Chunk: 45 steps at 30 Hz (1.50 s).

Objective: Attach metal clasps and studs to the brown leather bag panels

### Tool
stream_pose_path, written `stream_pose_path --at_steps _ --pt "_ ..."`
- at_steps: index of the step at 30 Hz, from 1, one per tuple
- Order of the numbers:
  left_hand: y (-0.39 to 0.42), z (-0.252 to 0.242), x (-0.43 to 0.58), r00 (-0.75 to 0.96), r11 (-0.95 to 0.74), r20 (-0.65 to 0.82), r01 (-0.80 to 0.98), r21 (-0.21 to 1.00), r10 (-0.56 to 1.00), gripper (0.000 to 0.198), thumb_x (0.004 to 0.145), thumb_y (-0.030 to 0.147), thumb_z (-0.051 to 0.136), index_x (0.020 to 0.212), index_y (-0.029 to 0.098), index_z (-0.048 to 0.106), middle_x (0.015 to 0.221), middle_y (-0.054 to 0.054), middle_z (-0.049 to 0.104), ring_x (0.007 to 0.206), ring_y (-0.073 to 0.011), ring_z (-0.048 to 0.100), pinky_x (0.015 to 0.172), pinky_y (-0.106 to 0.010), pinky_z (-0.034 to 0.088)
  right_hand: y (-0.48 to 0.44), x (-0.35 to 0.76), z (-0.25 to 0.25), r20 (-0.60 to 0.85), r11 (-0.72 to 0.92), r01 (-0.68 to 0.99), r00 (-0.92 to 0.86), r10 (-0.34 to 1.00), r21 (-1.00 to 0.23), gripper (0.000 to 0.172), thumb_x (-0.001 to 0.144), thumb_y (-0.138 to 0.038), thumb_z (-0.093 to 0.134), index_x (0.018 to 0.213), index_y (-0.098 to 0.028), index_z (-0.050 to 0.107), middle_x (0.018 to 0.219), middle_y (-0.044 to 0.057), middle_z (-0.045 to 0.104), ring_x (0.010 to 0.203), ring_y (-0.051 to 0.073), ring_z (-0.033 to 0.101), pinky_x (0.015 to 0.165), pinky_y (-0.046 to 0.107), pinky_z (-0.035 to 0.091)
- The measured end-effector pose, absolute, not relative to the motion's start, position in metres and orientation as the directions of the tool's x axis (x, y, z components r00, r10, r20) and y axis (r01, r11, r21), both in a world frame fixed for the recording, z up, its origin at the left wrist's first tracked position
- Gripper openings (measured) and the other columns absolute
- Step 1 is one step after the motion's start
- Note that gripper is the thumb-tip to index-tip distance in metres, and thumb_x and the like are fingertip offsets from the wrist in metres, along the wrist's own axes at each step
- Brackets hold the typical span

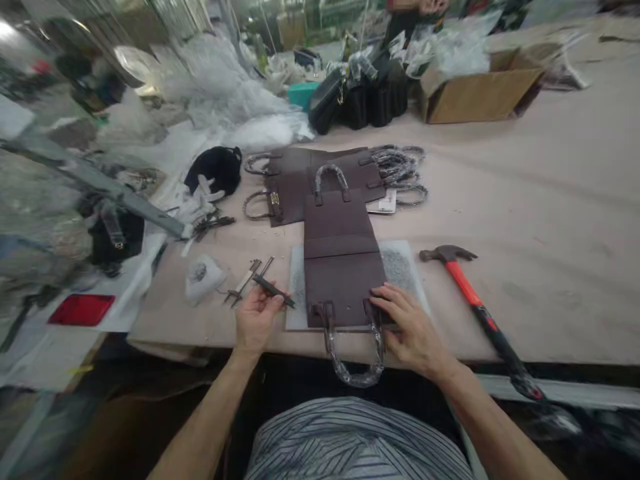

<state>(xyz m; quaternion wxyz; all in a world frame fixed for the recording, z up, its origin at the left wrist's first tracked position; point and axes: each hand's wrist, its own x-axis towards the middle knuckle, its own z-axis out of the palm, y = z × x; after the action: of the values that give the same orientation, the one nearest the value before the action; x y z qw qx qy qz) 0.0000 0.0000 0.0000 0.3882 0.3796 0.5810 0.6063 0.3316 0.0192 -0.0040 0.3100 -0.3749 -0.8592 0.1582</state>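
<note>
A dark brown bag panel [340, 227] lies flat across a pale board [411, 267], with a plastic-wrapped handle [357, 380] at its near end and another at its far end. A small dot shows near its near edge. My right hand [407, 327] rests on the panel's near right corner, fingers spread on top and thumb low by the edge. Left of the board, my left hand [257, 317] pinches a slim dark tool [274, 291], perhaps tweezers. Thin metal tools [245, 283] lie just beyond that hand.
A claw hammer [470, 287] with a red and black handle lies at the right. More brown panels [295, 180] with wrapped handles are stacked behind. Further back stand black bags [365, 100] and a cardboard box [480, 93]. A metal bar [125, 200] slants at the left.
</note>
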Motion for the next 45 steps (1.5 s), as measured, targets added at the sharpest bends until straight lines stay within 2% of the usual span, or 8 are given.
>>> stream_pose_path --at_steps 8,13,17,23,29,32,40,45 --pt "-0.012 -0.003 0.024 -0.271 -0.126 0.179 0.199 0.972 0.946 0.027 0.086 0.036 0.075 0.103 0.017 0.066 0.097 -0.008 0.079 0.091 -0.0216 0.077 0.089 -0.035 0.064 0.019 0.331 -0.002 0.399 0.653 0.538 -0.520 0.755 -0.534 0.060 0.074 -0.010 0.052 0.133 -0.018 0.054 0.142 0.013 0.056 0.139 0.033 0.043 0.113 0.061 0.042" --pt "-0.016 -0.002 0.022 -0.184 -0.152 0.235 0.377 0.914 0.955 0.020 0.088 0.032 0.071 0.103 0.018 0.070 0.099 -0.007 0.079 0.093 -0.0210 0.077 0.090 -0.034 0.063 0.018 0.331 -0.001 0.379 0.637 0.554 -0.516 0.768 -0.536 0.061 0.074 -0.009 0.052 0.134 -0.018 0.054 0.143 0.013 0.055 0.140 0.033 0.042 0.114 0.062 0.041" --pt "-0.014 -0.003 0.026 -0.258 -0.131 0.215 0.308 0.942 0.942 0.021 0.088 0.029 0.071 0.104 0.017 0.069 0.097 -0.008 0.080 0.089 -0.0202 0.078 0.086 -0.032 0.064 0.019 0.330 -0.001 0.384 0.639 0.550 -0.515 0.767 -0.538 0.060 0.074 -0.009 0.052 0.133 -0.018 0.054 0.142 0.013 0.056 0.139 0.034 0.043 0.113 0.062 0.042" --pt "-0.011 0.004 0.030 -0.237 -0.107 0.187 0.313 0.944 0.953 0.016 0.087 0.025 0.073 0.101 0.017 0.071 0.099 -0.007 0.079 0.093 -0.0180 0.076 0.090 -0.030 0.062 0.019 0.328 0.001 0.392 0.645 0.548 -0.516 0.762 -0.532 0.060 0.073 -0.008 0.052 0.132 -0.017 0.055 0.141 0.014 0.057 0.138 0.033 0.044 0.113 0.060 0.043" --pt "-0.012 0.013 0.033 -0.351 -0.110 0.142 0.107 0.988 0.925 0.029 0.085 0.023 0.077 0.109 0.017 0.062 0.094 -0.005 0.079 0.087 -0.0191 0.078 0.083 -0.031 0.065 0.019 0.329 0.000 0.383 0.639 0.551 -0.516 0.766 -0.536 0.059 0.073 -0.009 0.053 0.131 -0.017 0.055 0.141 0.013 0.057 0.139 0.033 0.044 0.114 0.060 0.043" --pt "-0.011 0.021 0.041 -0.345 -0.127 0.141 0.062 0.990 0.928 0.025 0.085 0.021 0.077 0.106 0.017 0.063 0.093 -0.004 0.079 0.086 -0.0189 0.078 0.082 -0.031 0.065 0.019 0.329 0.000 0.373 0.632 0.556 -0.515 0.772 -0.540 0.059 0.073 -0.010 0.054 0.131 -0.016 0.055 0.141 0.014 0.057 0.139 0.034 0.044 0.114 0.060 0.043" --pt "-0.008 0.018 0.076 -0.099 -0.256 0.286 0.239 0.937 0.953 0.016 0.086 0.014 0.073 0.099 0.018 0.067 0.100 -0.007 0.079 0.096 -0.0191 0.077 0.091 -0.032 0.062 0.019 0.328 0.003 0.379 0.630 0.556 -0.507 0.774 -0.542 0.056 0.073 -0.010 0.054 0.129 -0.015 0.057 0.138 0.015 0.059 0.137 0.033 0.046 0.113 0.058 0.044" --pt "-0.004 0.010 0.081 -0.091 -0.298 0.335 0.282 0.912 0.938 0.014 0.085 0.013 0.074 0.097 0.019 0.067 0.100 -0.007 0.079 0.094 -0.0195 0.077 0.092 -0.034 0.062 0.018 0.328 0.003 0.366 0.614 0.556 -0.498 0.786 -0.560 0.056 0.073 -0.010 0.056 0.129 -0.017 0.058 0.138 0.014 0.059 0.138 0.033 0.045 0.113 0.058 0.043"
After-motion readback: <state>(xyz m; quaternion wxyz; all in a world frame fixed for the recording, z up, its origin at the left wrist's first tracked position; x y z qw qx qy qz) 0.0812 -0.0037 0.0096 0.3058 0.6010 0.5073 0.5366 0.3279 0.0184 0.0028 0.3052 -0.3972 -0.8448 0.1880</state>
